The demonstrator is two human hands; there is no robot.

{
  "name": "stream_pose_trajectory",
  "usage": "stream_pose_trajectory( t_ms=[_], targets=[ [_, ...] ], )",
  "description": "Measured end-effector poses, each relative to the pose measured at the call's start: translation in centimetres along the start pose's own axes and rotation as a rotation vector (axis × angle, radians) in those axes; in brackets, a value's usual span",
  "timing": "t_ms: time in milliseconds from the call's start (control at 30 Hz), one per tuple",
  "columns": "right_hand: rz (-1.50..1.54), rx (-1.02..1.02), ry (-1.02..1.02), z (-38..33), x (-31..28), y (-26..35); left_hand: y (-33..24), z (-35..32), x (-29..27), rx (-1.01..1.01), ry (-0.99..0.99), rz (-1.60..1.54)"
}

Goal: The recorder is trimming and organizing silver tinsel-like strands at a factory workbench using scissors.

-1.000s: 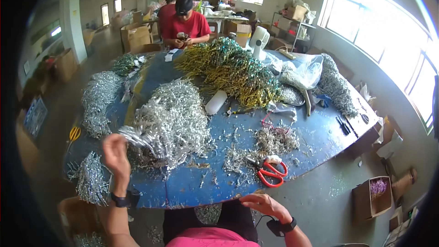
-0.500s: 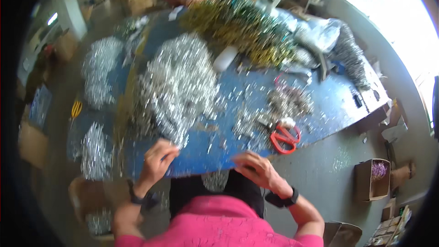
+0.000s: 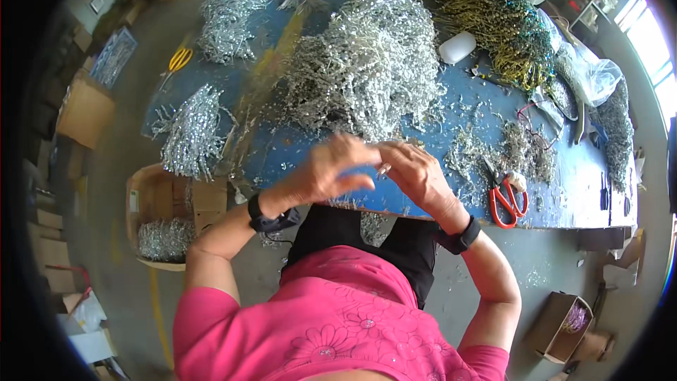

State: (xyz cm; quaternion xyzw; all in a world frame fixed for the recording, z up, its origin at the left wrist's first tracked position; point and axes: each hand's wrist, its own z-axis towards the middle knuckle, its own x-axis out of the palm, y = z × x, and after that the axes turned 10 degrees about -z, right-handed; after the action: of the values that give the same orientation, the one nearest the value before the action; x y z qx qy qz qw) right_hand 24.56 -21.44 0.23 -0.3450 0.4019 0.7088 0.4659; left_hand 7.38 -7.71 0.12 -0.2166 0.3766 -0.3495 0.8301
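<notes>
A big heap of silver tinsel (image 3: 374, 56) lies on the blue table, just beyond my hands. My left hand (image 3: 335, 169) is raised over the table's near edge, slightly blurred, thumb apart from the fingers, and I see nothing in it. Its fingertips reach the fingers of my right hand (image 3: 419, 175), overlapping or touching them; I cannot tell which. My right hand's fingers are bent and pressed together. A small silvery bit shows at their tips, too small to make out. Red-handled scissors (image 3: 505, 201) lie to the right of that hand, beside loose tinsel scraps (image 3: 525, 152).
Smaller silver tinsel bunches (image 3: 194, 134) lie at the left, near yellow-handled scissors (image 3: 178, 62). Gold and green tinsel (image 3: 493, 21) covers the far right, beside a white rounded object (image 3: 457, 48). A cardboard box (image 3: 159, 197) stands below the table's left end, another (image 3: 560, 328) on the floor at right.
My hands were apart at the table edge; now they meet in front of the heap. The whole view has shifted, with the table sitting higher and farther right.
</notes>
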Motion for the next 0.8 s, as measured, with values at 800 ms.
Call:
stream_pose_trajectory(
  t_ms=[800],
  targets=[
    [0.318,0.514,-0.855,-13.0,-5.8,2.4,1.1,2.9,-3.5,0.031,-0.175,0.283]
  ],
)
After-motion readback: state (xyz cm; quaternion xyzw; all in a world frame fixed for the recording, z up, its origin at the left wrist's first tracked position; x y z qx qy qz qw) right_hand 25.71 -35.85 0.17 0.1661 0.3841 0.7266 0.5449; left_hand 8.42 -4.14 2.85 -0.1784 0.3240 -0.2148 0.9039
